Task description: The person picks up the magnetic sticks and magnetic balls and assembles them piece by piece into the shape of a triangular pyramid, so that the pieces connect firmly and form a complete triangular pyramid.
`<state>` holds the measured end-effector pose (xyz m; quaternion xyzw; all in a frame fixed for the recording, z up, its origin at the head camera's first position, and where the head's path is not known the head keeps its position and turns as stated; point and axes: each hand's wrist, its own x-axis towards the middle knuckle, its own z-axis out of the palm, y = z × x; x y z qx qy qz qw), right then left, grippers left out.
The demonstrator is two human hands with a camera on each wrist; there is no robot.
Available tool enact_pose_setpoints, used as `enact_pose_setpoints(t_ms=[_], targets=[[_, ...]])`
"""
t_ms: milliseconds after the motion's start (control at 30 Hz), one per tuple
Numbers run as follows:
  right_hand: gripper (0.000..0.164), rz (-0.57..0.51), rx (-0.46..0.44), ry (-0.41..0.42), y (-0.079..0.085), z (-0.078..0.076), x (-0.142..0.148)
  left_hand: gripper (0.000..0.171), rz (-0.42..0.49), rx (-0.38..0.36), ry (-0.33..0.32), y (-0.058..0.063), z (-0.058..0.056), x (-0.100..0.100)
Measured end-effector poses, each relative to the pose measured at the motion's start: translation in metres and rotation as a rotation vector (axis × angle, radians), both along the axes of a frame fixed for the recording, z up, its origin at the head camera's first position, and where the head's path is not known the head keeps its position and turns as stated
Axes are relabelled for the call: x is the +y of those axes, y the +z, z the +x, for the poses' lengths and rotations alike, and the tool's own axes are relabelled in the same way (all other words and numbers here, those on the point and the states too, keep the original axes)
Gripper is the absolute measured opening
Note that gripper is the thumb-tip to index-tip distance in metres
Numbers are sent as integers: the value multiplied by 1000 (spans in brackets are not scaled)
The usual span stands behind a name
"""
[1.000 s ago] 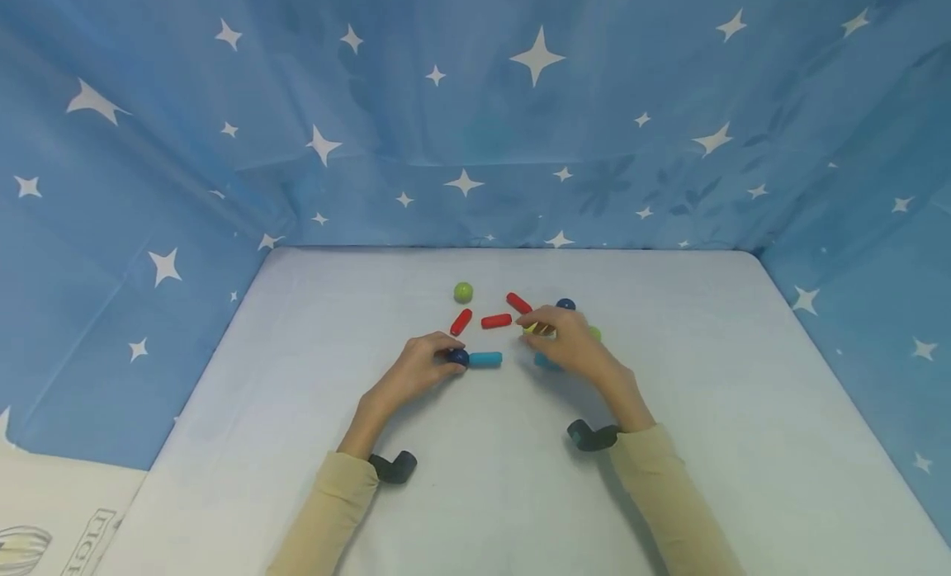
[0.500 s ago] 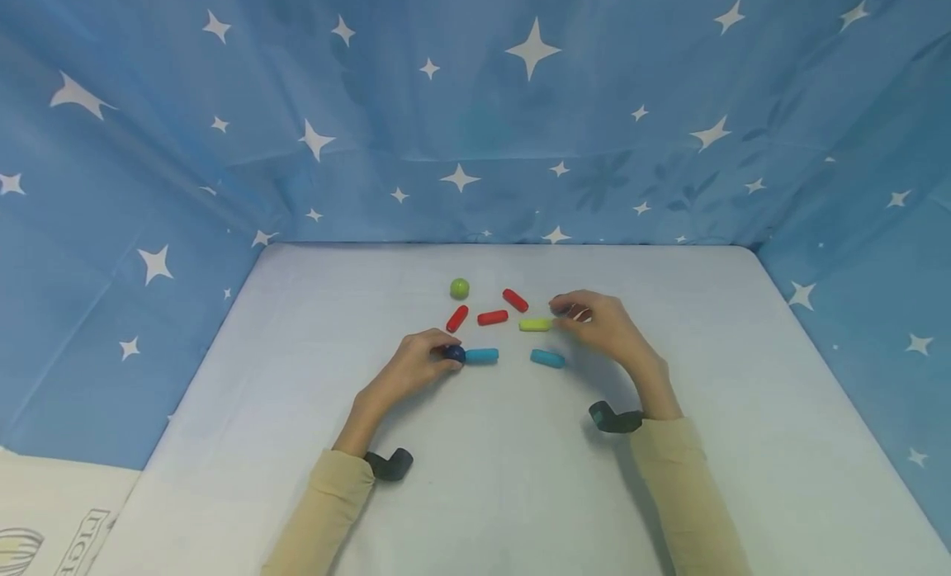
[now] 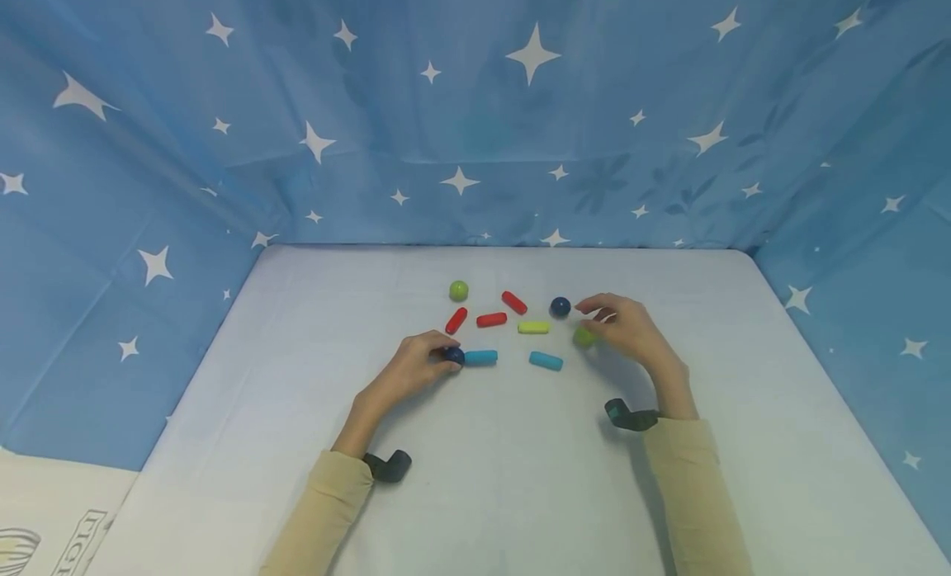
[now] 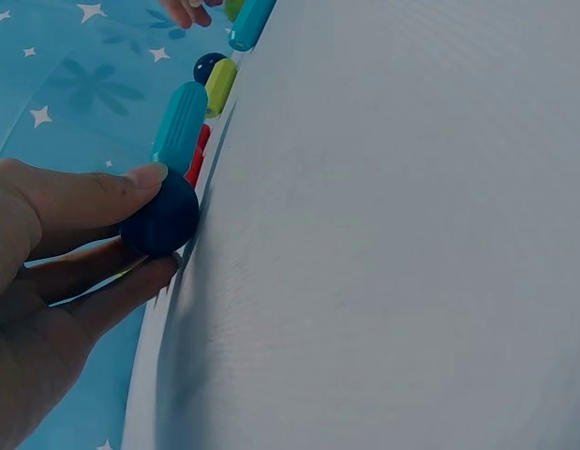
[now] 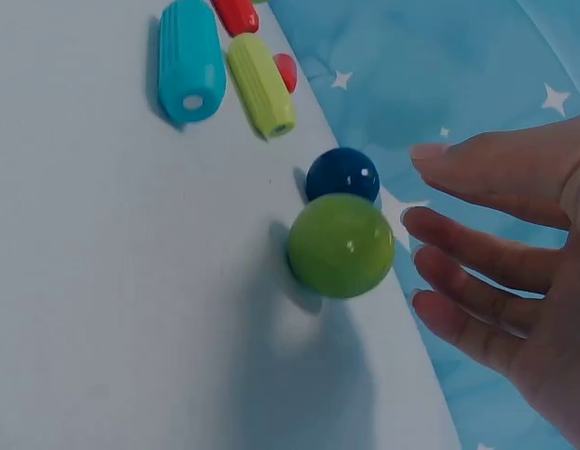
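Pinches a navy ball (image 4: pixel 163 220) with left fingers (image 4: pixel 130 291), against the end of a blue stick (image 3: pixel 480 357). Has right fingers (image 5: pixel 486 250) loosely parted, gripping nothing, just beside a green ball (image 5: pixel 341 246). Has a lime stick (image 3: pixel 533 328) and three red sticks (image 3: pixel 491 319) lying farther back on a white counter (image 3: pixel 475 493), before a starry blue curtain (image 3: pixel 446 130).

green ball (image 5: pixel 340 246): glossy, smooth | turquoise rod (image 5: pixel 191 61): ridged | tabletop (image 3: pixel 490 493): matt
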<state>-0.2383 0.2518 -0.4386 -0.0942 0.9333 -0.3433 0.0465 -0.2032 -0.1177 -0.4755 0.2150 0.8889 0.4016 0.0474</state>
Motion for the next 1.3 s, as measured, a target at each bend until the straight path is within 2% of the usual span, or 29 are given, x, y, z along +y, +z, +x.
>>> enact_pose_setpoints(t_ms=[533, 1033, 1300], targets=[[40, -42, -197, 4, -14, 0, 21, 38, -3, -27, 12, -1, 0, 1], [39, -49, -242, 56, -15, -2, 13, 38, -5, -32, 17, 1, 1, 0], [39, -42, -242, 54, -15, -2, 8, 37, 4, -31, 10, 1, 1, 0]])
